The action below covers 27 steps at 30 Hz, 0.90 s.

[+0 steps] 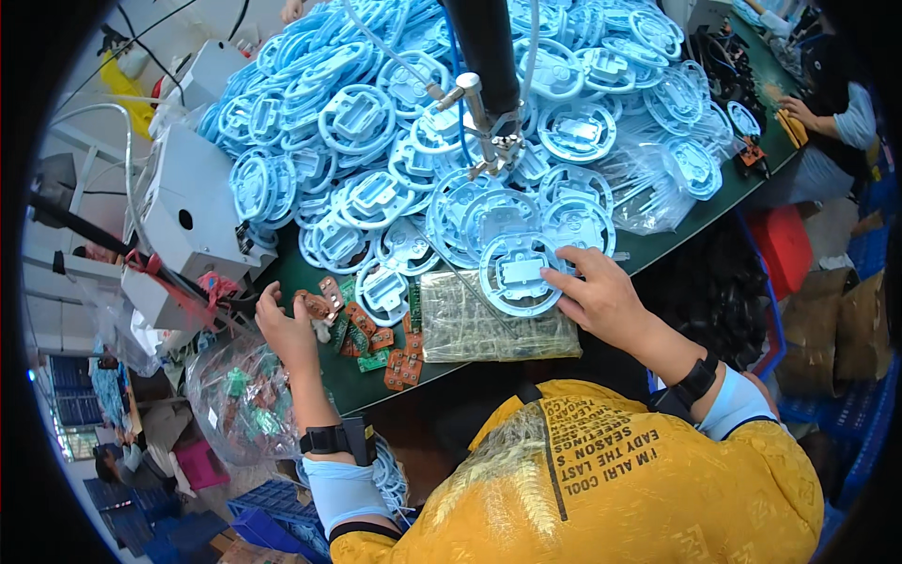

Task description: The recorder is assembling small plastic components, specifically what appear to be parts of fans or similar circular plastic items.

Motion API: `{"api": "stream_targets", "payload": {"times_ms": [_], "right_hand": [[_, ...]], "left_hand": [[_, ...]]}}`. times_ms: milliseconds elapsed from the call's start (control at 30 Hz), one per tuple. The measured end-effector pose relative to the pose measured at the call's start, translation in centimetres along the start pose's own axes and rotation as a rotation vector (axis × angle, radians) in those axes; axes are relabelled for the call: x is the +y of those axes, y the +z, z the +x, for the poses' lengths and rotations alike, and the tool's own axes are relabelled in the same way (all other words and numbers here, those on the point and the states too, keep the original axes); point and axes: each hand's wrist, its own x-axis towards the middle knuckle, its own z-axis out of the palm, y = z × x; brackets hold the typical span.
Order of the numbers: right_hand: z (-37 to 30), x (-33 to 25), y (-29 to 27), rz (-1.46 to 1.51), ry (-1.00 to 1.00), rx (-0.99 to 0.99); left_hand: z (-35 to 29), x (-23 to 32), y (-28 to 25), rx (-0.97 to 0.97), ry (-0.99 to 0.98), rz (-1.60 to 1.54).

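My right hand (598,293) grips the right edge of a light blue round plastic housing (520,273), thumb and fingers at its rim. This housing has a raised rectangular part in its middle and lies over a flat block wrapped in yellowish clear film (498,340). At the bench's left edge, my left hand (287,331) has its fingers apart and slightly curled beside a brown piece (315,303). Next to it lie several small orange and green circuit boards (404,367). I see nothing held in that hand.
A big heap of similar blue housings (357,117) covers the green bench (371,388). Above it hangs a black post with a metal fitting (477,108). Left stand a grey metal box (193,202) and a clear bag of parts (246,399). Another person's hand (799,113) is at far right.
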Motion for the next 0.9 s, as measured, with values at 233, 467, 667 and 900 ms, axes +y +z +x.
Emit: {"api": "stream_targets", "payload": {"times_ms": [233, 467, 667, 900], "right_hand": [[1.5, -0.1, 1.7, 0.031, -0.03, 0.132], [0.4, -0.3, 2.0, 0.051, -0.036, 0.119], [0.6, -0.6, 2.0, 0.098, -0.051, 0.122], [0.9, 0.0, 1.8, 0.093, -0.056, 0.154]], "left_hand": [[-7.3, 9.9, 1.4, -0.199, 0.252, -0.203], [-5.3, 14.5, 9.2, -0.43, 0.096, 0.057], [-3.9, 14.0, 8.5, -0.555, -0.124, -0.001], [-2.0, 11.9, 4.0, -0.753, -0.555, -0.779]]}}
